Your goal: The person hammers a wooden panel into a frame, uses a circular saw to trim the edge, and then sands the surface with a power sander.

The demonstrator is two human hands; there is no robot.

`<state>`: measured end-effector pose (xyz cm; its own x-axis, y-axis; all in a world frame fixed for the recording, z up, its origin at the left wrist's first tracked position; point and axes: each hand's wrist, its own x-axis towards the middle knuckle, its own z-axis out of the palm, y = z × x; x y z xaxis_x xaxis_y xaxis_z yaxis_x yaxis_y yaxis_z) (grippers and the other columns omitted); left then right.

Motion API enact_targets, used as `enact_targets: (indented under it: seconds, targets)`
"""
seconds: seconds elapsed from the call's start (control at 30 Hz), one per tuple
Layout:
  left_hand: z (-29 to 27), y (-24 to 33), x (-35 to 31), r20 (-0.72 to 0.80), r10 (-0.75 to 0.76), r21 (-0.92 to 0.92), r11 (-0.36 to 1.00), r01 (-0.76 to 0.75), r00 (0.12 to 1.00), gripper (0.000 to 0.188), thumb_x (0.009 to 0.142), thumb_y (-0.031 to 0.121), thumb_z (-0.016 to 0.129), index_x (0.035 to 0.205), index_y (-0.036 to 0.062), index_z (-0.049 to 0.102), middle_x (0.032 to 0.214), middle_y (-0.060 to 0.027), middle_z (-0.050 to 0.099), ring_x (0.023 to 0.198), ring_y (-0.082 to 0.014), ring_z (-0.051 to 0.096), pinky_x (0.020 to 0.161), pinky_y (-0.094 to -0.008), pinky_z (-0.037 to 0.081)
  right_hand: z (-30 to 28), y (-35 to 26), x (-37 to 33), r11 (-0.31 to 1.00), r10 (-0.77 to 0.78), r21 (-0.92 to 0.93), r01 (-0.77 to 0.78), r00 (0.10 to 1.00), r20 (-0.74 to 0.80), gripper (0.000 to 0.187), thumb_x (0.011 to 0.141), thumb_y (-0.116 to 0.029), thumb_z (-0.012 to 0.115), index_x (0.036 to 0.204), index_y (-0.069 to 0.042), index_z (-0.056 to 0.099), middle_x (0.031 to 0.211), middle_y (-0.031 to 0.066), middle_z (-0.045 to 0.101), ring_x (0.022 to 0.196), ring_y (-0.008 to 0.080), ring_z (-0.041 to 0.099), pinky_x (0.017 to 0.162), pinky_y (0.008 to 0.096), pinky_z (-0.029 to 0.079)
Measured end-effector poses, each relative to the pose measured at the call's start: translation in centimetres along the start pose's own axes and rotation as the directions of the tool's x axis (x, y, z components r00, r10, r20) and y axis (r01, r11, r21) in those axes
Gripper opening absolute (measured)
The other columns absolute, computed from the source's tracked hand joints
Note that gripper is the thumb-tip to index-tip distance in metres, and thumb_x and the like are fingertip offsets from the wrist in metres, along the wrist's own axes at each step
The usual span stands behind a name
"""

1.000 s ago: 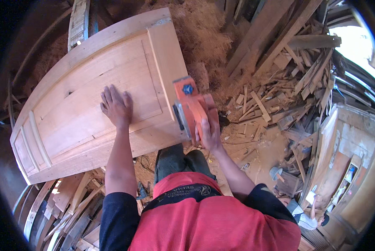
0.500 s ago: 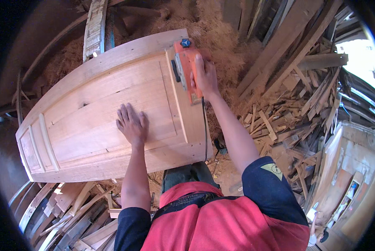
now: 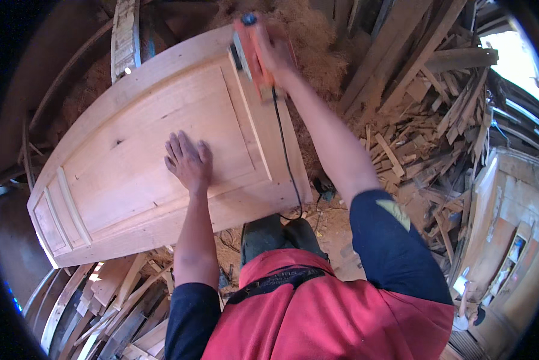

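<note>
A panelled wooden door (image 3: 101,252) lies flat in front of me, its raised panels framed by pale mouldings. My left hand (image 3: 189,162) rests palm down on the large panel, fingers spread. At the door's far right corner, my right hand (image 3: 276,55) is wrapped round an orange electric planer (image 3: 253,57) with a dark knob at its front end. The planer sits on the right end rail, close to the far edge. From its rear, a black cord (image 3: 286,153) runs over the rail and down past the near edge. The right fingertips are partly hidden.
Reddish wood shavings (image 3: 317,60) heap up beyond the door. Long planks (image 3: 395,54) lean at the far right, above piled offcuts (image 3: 395,156). More scrap boards (image 3: 110,306) lie at the lower left. A narrow beam (image 3: 125,45) reaches the door's far side.
My right hand has pushed the planer away from me along the end rail toward the far corner. The cord has stretched out behind it. My left hand stays on the panel.
</note>
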<state>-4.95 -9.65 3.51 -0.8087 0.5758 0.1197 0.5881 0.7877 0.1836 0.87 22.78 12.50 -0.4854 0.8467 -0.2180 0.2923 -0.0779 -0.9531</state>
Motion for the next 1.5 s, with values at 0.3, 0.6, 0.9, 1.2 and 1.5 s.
enact_targets:
  seconds: [0.3,0.6,0.9,1.2,1.5]
  targets:
    - [0.1,0.2,-0.3,0.006,-0.019,-0.008,1.0,0.019,1.0,0.07,0.098,0.05,0.047,0.155,0.0098,0.04,0.163,-0.0137,0.033,0.153,-0.0341,0.024,0.122,-0.0562,0.016,-10.9,9.0,-42.7,0.985,0.14,0.07,-0.156,0.971,0.192,0.064,0.107,-0.046,0.042,0.157,-0.007,0.033,0.098,0.0066,0.059,0.057,0.0091,0.053,0.051,0.0247,0.046]
    - [-0.1,0.3,-0.1,0.058,-0.054,0.012,0.999,0.053,0.997,0.07,0.098,0.05,0.047,0.156,0.0116,0.038,0.164,-0.0129,0.031,0.154,-0.0328,0.022,0.123,-0.0547,0.015,-8.9,8.9,-38.8,0.969,0.182,0.141,-0.205,0.97,0.163,0.051,0.107,-0.047,0.045,0.132,-0.003,0.051,0.066,-0.0016,0.05,0.052,0.0075,0.05,0.048,0.025,0.044]
    - [-0.1,-0.1,0.3,0.058,-0.042,0.003,0.999,0.042,0.997,0.069,0.098,0.049,0.049,0.155,0.0103,0.04,0.163,-0.0139,0.032,0.153,-0.034,0.023,0.122,-0.0563,0.015,-2.2,4.1,-19.2,0.975,0.028,0.216,-0.054,0.992,0.123,0.057,0.104,-0.053,0.049,0.074,-0.005,0.059,0.055,-0.0002,0.054,0.045,0.0095,0.054,0.04,0.0277,0.043]
    - [-0.4,0.0,0.6,0.07,-0.066,-0.021,0.997,0.068,0.995,0.069,0.098,0.048,0.049,0.155,0.0105,0.04,0.163,-0.0136,0.033,0.153,-0.0339,0.023,0.123,-0.0558,0.013,2.3,0.6,-3.9,0.992,-0.018,0.128,-0.002,0.988,0.152,0.071,0.1,-0.066,0.044,0.061,-0.008,0.054,0.048,0.0019,0.053,0.042,0.0127,0.057,0.04,0.0286,0.043]
    - [-0.5,0.0,0.5,0.048,-0.043,-0.014,0.999,0.044,0.998,0.069,0.097,0.048,0.049,0.155,0.0115,0.041,0.162,-0.0146,0.035,0.152,-0.0343,0.025,0.122,-0.0569,0.015,6.4,0.5,9.5,0.888,-0.448,-0.167,0.428,0.889,-0.101,0.062,0.102,-0.063,0.044,0.088,-0.004,0.058,0.058,0.0068,0.06,0.044,0.0164,0.058,0.043,0.0319,0.046]
